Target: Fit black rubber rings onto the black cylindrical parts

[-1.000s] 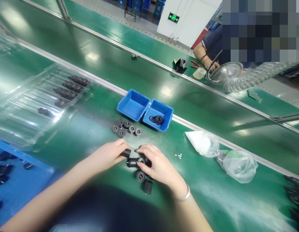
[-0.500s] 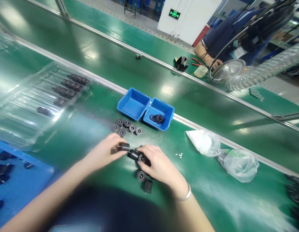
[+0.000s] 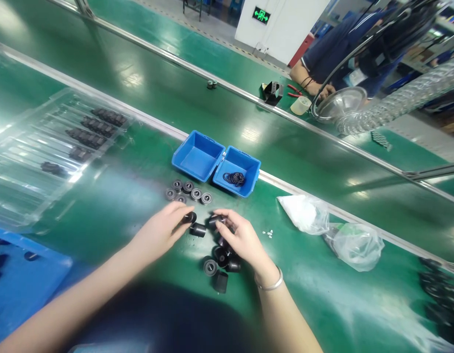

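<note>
My left hand (image 3: 170, 220) pinches a small black cylinder (image 3: 191, 217) between thumb and fingers. Just below its fingertips, another black cylinder (image 3: 198, 230) lies on its side on the green worktop. Across from it, my right hand (image 3: 242, 238) grips a black cylinder (image 3: 214, 221), partly covered by the fingers. Under and in front of that hand is a loose cluster of similar parts, among them a cylinder with a ring-shaped end (image 3: 210, 267) and a dark cylinder (image 3: 221, 282). Beyond my left hand, several ring-faced parts (image 3: 196, 194) stand grouped together.
Two joined blue bins stand behind; the right bin (image 3: 254, 171) holds thin black rings (image 3: 236, 179). Bagged white pieces (image 3: 303, 213) lie to the right, near small white bits (image 3: 269, 233). A clear tray (image 3: 35, 196) and a blue crate (image 3: 46, 269) occupy the left. A co-worker (image 3: 337, 63) sits opposite.
My right hand has moved up from the cluster with a cylinder in its fingers, uncovering more parts below. The cylinder in my left hand has turned. The view has shifted slightly.
</note>
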A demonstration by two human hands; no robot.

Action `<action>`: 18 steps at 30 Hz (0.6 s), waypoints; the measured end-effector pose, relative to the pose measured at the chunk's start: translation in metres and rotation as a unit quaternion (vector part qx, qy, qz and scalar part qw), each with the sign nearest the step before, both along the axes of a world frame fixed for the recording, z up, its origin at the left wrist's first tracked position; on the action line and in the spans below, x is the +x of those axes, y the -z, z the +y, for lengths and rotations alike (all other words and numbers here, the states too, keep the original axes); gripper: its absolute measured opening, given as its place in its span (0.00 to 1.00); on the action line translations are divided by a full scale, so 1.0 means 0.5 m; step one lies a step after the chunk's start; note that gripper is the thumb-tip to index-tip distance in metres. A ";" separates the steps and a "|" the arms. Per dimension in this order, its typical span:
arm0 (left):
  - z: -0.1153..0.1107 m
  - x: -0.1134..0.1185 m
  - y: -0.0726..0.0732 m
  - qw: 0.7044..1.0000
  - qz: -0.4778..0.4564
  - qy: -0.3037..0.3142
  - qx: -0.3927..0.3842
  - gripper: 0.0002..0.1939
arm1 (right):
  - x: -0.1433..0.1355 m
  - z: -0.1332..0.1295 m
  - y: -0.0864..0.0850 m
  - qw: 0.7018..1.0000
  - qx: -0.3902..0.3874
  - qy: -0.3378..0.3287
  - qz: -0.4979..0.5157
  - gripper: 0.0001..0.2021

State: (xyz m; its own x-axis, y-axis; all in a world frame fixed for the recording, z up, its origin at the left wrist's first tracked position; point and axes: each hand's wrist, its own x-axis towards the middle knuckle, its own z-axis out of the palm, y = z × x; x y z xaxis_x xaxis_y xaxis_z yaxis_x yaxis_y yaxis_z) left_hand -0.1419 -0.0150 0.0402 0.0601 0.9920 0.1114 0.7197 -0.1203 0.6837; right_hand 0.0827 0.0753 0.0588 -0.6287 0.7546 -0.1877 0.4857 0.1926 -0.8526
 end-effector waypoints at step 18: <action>0.011 0.013 0.014 0.996 0.084 -0.013 0.025 0.15 | -0.041 -0.005 0.001 0.994 0.109 0.012 -0.004 0.16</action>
State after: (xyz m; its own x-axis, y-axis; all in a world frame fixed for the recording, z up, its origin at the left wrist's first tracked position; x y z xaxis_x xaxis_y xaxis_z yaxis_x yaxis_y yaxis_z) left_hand -0.1355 -0.0096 0.0332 0.0564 0.9869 0.1512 0.8269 -0.1310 0.5469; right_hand 0.0620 0.0729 0.0582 -0.6100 0.7921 -0.0227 0.4983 0.3611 -0.7882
